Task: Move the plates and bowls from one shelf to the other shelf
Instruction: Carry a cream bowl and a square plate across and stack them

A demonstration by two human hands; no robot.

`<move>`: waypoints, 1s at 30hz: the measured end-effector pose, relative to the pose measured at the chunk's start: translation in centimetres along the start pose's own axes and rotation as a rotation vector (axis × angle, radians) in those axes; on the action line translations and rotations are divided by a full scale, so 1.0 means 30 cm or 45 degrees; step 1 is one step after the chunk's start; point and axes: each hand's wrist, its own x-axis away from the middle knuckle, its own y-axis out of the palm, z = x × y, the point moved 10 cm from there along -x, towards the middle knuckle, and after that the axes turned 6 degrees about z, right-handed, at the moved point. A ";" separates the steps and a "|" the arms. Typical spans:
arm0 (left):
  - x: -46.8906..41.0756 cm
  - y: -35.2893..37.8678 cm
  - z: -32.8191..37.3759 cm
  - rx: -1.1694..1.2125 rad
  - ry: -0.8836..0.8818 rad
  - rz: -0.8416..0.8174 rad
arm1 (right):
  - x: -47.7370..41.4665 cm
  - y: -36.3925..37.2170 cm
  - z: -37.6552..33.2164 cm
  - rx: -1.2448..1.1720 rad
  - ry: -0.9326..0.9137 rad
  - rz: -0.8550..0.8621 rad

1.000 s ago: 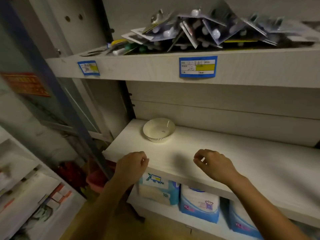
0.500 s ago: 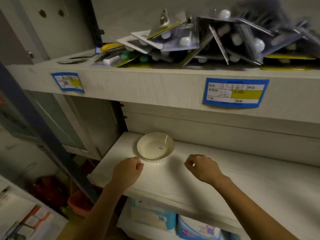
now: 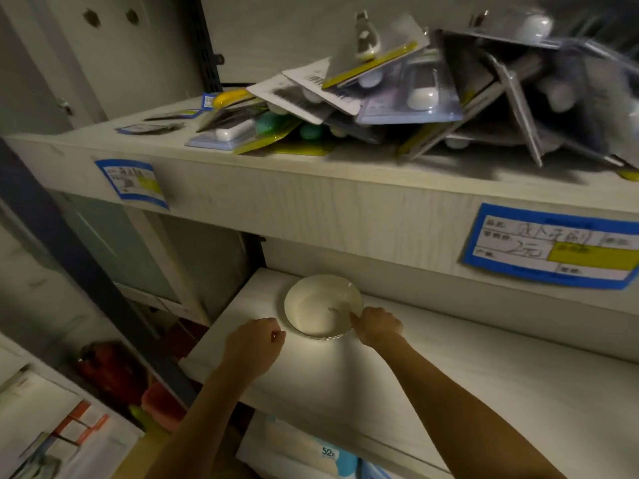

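A small white bowl (image 3: 320, 307) with a scalloped rim stands upright on the pale wooden middle shelf (image 3: 449, 385), near its back left corner. My right hand (image 3: 377, 326) reaches the bowl's right rim, with thumb and fingers pinching the edge. My left hand (image 3: 254, 344) hovers just left of the bowl with fingers curled, a small gap away, holding nothing.
The upper shelf (image 3: 311, 198) overhangs close above the bowl and carries a heap of blister-packed goods (image 3: 397, 95). Blue price labels (image 3: 553, 250) hang on its front edge. Blue packs (image 3: 332, 458) sit on the shelf below. A dark post (image 3: 86, 271) stands at the left.
Both hands moved forward toward the bowl; my right hand went from hovering mid-shelf to pinching the bowl's right rim. The camera moved closer and tilted up.
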 end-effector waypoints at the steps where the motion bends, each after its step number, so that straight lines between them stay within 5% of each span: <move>1: -0.006 -0.001 -0.004 -0.004 0.008 0.008 | -0.007 -0.002 -0.002 0.011 0.014 0.002; 8: -0.025 0.012 -0.043 -0.032 -0.008 -0.020 | -0.035 0.019 0.007 -0.056 0.144 -0.089; 12: -0.023 0.043 -0.074 -0.014 -0.040 -0.095 | -0.040 0.018 0.018 -0.345 0.177 -0.102; 22: -0.059 0.109 -0.134 0.008 -0.247 -0.142 | 0.053 -0.148 0.032 -0.690 -0.015 0.100; 30: -0.077 0.344 -0.105 0.633 -0.686 -0.488 | 0.255 -0.282 0.291 -1.017 0.115 0.280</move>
